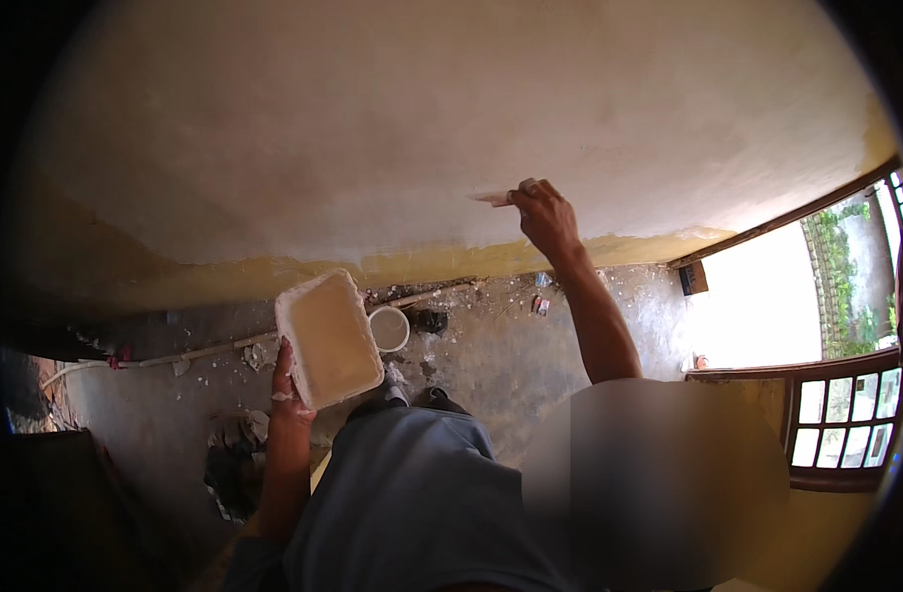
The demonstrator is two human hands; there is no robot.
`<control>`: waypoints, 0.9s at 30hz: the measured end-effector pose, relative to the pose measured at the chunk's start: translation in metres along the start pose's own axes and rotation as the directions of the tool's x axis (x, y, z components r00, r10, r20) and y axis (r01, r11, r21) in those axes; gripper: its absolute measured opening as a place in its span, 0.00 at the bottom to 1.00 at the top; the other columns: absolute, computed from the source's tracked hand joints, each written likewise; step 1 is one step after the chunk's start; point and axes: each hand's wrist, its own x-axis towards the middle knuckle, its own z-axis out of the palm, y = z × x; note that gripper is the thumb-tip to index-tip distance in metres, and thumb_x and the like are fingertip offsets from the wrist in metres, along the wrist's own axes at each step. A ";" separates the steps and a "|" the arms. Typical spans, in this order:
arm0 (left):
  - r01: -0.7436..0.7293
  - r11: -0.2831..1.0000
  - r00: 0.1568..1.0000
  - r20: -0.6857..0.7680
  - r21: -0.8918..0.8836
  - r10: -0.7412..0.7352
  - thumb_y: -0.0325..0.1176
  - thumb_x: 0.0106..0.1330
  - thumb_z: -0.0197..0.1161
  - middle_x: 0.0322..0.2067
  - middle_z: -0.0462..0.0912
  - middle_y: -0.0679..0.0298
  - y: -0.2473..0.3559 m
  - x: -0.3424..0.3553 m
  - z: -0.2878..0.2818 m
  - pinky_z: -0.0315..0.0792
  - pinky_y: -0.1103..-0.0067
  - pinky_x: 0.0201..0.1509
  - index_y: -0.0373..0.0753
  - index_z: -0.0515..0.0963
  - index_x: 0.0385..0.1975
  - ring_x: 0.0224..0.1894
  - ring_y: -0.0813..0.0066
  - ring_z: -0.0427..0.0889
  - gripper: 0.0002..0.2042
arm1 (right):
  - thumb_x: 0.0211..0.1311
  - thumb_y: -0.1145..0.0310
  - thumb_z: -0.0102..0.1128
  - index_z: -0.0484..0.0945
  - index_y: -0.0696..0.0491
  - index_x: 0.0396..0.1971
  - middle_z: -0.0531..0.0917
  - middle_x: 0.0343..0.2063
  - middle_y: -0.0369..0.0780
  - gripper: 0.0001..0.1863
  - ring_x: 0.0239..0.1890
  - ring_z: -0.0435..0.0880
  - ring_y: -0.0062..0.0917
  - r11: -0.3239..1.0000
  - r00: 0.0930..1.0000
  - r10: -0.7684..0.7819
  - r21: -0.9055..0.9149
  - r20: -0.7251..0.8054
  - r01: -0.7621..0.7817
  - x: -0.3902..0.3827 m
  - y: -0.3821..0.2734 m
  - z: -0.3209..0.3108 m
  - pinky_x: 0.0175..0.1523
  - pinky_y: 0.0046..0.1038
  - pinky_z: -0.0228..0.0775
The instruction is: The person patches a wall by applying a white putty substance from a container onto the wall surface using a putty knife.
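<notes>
My left hand is closed on the left edge of a rectangular tub. Its rim is crusted white, and smooth cream-coloured material lies inside. White smears mark that hand. Farther up and to the right, my right hand grips a small flat pale tool with its end at the wall. The tool is blurred, so whether it is a putty knife or a brush I cannot tell. The wall bears a whitish coat, with a yellow strip showing along its lower part.
A round white bucket stands on the floor by my feet, beside a dark lump. A long pale pole lies along the wall's foot. White splashes dot the concrete floor. A dark box sits near the bright opening at right.
</notes>
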 end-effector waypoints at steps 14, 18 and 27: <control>0.140 0.990 0.988 0.066 0.028 -0.141 0.49 0.68 0.59 0.61 0.71 0.54 0.032 0.022 0.000 0.68 0.58 0.65 0.38 0.61 0.67 0.62 0.56 0.72 0.32 | 0.57 0.77 0.60 0.82 0.49 0.33 0.84 0.36 0.36 0.07 0.42 0.82 0.31 1.000 0.991 0.002 0.017 -0.136 0.000 0.034 -0.043 0.014 0.43 0.33 0.80; 0.109 0.993 0.992 0.054 0.045 -0.111 0.48 0.69 0.58 0.62 0.70 0.55 0.035 0.019 -0.003 0.67 0.58 0.65 0.39 0.60 0.67 0.62 0.56 0.72 0.32 | 0.57 0.76 0.61 0.82 0.50 0.34 0.84 0.37 0.37 0.06 0.43 0.81 0.33 0.989 0.925 0.121 0.127 -0.361 -0.080 0.078 -0.026 -0.039 0.44 0.34 0.78; 0.183 0.982 0.983 0.011 0.042 -0.184 0.48 0.68 0.59 0.61 0.71 0.55 0.024 0.025 -0.001 0.68 0.58 0.64 0.39 0.61 0.67 0.62 0.56 0.72 0.31 | 0.54 0.77 0.57 0.81 0.49 0.33 0.82 0.39 0.36 0.08 0.45 0.81 0.31 0.996 0.995 0.090 0.031 -0.041 -0.089 0.019 -0.030 0.063 0.47 0.34 0.78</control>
